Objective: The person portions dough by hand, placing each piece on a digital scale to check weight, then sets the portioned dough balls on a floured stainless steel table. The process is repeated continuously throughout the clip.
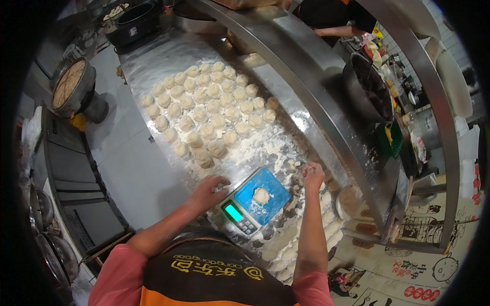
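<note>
On the blue plate of a digital kitchen scale point(273, 189) lies one piece of dough point(261, 195); its green display is lit. My left hand point(211, 191) is beside the scale's left edge, fingers curled, and whether it holds anything cannot be told. To the right of the scale, my right hand point(314, 172) has its fingers bent near small dough scraps point(294, 163); its grip is hidden. Many round dough pieces point(213, 91) stand in rows on the floured steel table point(153, 69). More dough pieces point(291, 252) lie at the lower right, partly behind my right forearm.
A steel shelf point(306, 88) runs above the table's right side, with a large dark pot point(367, 88) on it. A round container point(348, 202) stands near my right forearm. A large pan point(71, 86) is at the left. Another person's forearm point(337, 31) shows beyond the shelf.
</note>
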`<action>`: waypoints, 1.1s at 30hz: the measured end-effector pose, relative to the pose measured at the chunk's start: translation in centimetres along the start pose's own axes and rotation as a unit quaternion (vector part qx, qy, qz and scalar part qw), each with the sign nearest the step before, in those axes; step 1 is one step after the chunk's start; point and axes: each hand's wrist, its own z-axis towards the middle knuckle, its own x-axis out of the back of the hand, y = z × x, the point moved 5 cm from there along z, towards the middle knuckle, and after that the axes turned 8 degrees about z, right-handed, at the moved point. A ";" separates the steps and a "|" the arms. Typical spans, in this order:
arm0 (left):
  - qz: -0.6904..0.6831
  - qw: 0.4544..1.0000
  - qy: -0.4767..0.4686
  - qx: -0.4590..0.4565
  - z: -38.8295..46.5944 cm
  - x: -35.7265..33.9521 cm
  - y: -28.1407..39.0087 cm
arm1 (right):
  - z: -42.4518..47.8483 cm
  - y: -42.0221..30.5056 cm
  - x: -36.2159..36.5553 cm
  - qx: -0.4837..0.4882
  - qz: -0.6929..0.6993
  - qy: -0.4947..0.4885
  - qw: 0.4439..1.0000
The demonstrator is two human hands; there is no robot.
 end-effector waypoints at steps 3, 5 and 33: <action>-0.011 1.000 -0.016 -0.016 0.7 -0.3 0.4 | -4.1 -1.8 0.2 -0.027 0.022 0.007 0.999; -0.031 0.998 -0.029 -0.036 1.4 -0.4 1.2 | -7.1 -2.6 0.6 -0.040 0.032 0.027 0.998; 0.035 0.981 -0.063 -0.182 0.7 -2.7 -0.2 | -25.5 -2.7 -0.6 -0.079 0.125 0.062 0.987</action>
